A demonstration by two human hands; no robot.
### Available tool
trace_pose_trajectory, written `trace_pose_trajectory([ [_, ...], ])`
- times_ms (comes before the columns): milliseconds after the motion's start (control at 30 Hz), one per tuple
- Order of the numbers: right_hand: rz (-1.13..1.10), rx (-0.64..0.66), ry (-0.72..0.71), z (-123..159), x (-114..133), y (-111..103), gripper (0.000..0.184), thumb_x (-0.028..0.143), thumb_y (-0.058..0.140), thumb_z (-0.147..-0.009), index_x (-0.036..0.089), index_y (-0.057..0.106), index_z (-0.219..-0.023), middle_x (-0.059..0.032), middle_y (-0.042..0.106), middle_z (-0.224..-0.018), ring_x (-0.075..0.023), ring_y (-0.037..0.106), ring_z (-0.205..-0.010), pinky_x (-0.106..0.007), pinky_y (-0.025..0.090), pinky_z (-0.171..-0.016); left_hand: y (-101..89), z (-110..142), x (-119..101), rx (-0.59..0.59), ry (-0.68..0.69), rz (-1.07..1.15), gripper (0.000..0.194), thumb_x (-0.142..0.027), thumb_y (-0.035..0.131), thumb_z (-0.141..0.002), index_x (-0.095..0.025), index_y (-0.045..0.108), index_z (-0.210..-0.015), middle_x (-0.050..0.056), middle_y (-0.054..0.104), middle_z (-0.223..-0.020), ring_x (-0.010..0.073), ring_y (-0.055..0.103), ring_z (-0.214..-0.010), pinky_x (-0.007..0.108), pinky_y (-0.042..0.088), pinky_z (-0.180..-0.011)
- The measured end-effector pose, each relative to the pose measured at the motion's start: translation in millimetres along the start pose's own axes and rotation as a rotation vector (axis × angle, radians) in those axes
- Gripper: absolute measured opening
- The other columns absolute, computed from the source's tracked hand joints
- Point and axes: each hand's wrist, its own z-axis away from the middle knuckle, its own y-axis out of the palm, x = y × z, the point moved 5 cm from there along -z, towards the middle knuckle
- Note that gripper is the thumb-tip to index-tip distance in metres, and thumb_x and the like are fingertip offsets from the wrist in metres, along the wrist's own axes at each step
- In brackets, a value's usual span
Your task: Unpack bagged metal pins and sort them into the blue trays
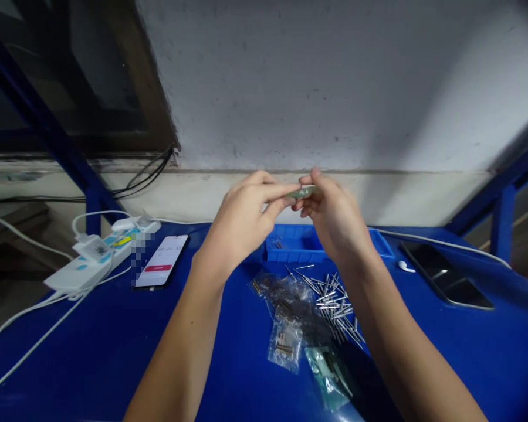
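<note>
Above the table, a small greenish plastic bag (303, 192) is stretched between my two hands, seen nearly edge-on. My left hand (246, 220) pinches it between thumb and forefinger. On its other side my right hand (338, 220) is closed on it too, fingers bent; its contents cannot be made out. Below lie clear plastic bags (285, 346) with small brass-coloured pieces inside. Beside them spreads a loose pile of silver blind rivets (334, 308), partly behind my right forearm. A green-tinted bag (330, 375) lies nearer to me.
A blue plastic tray (286, 256) stands at the back, partly hidden by my right hand. Left are a lit phone (165, 258) and a white power strip (88, 266) with cables. Right are a white earbud (406, 266) and a dark phone (444, 275). A wall rises behind.
</note>
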Motion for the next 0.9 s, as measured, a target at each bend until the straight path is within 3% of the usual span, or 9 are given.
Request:
trace_pose_trajectory([
  [100,-0.012,-0.053,-0.053,-2,2,-9,0.026,0.036,0.062,-0.077,0.021,0.054,-0.096,0.0015,0.056,-0.071,-0.011,0.055,-0.063,-0.024,0.042,-0.056,8.5,1,-2,0.029,0.045,-0.046,0.03,-0.012,0.053,-0.083,-0.027,0.065,-0.107,0.002,0.054,-0.113,0.0164,0.053,-0.104,0.032,0.045,-0.09],
  [300,0.185,-0.138,-0.357,0,7,-15,0.026,0.028,0.047,-0.087,0.023,0.052,-0.111,-0.0033,0.06,-0.087,-0.0157,0.059,-0.078,-0.031,0.048,-0.065,8.8,-2,5,-0.04,-0.043,0.043,0.027,-0.015,0.054,-0.082,-0.028,0.065,-0.103,0.003,0.052,-0.116,0.018,0.051,-0.107,0.03,0.048,-0.082],
  [433,0.365,-0.173,-0.502,8,17,-11,0.032,0.024,0.039,-0.089,0.024,0.05,-0.119,-0.0048,0.06,-0.097,-0.0162,0.06,-0.081,-0.032,0.049,-0.065,2.5,-3,15,-0.096,-0.164,0.114,0.015,-0.025,0.055,-0.083,-0.023,0.067,-0.09,0.004,0.061,-0.104,0.0181,0.056,-0.096,0.029,0.047,-0.075],
  [533,0.464,-0.203,-0.591,20,29,-2,0.037,0.017,0.037,-0.088,0.025,0.049,-0.122,-0.005,0.059,-0.101,-0.0162,0.059,-0.084,-0.033,0.05,-0.069,2.7,-1,28,-0.089,-0.31,0.202,0.03,-0.042,0.046,-0.088,-0.02,0.066,-0.086,0.004,0.066,-0.083,0.0168,0.059,-0.08,0.027,0.045,-0.069],
  [633,0.522,-0.195,-0.648,31,37,8,0.034,0.013,0.037,-0.085,0.024,0.056,-0.111,-0.0047,0.059,-0.098,-0.0172,0.058,-0.09,-0.034,0.05,-0.075,4.6,2,37,-0.063,-0.457,0.319,0.049,-0.057,0.036,-0.087,-0.018,0.065,-0.082,0.005,0.065,-0.066,0.016,0.058,-0.066,0.025,0.044,-0.06],
  [733,0.542,-0.148,-0.684,37,38,16,0.025,0.012,0.04,-0.084,0.023,0.061,-0.091,-0.0039,0.06,-0.092,-0.0184,0.058,-0.092,-0.037,0.048,-0.08,5.3,4,39,-0.01,-0.532,0.431,0.057,-0.063,0.033,-0.085,-0.017,0.065,-0.088,0.005,0.064,-0.062,0.0146,0.056,-0.057,0.025,0.042,-0.055],
  [900,0.509,-0.095,-0.777,41,38,21,0.022,0.01,0.041,-0.084,0.022,0.059,-0.082,-0.004,0.062,-0.093,-0.0183,0.059,-0.095,-0.039,0.047,-0.086,-1.4,4,31,0.13,-0.52,0.57,0.045,-0.055,0.048,-0.083,-0.016,0.067,-0.092,0.006,0.065,-0.071,0.0113,0.053,-0.054,0.023,0.04,-0.05],
])
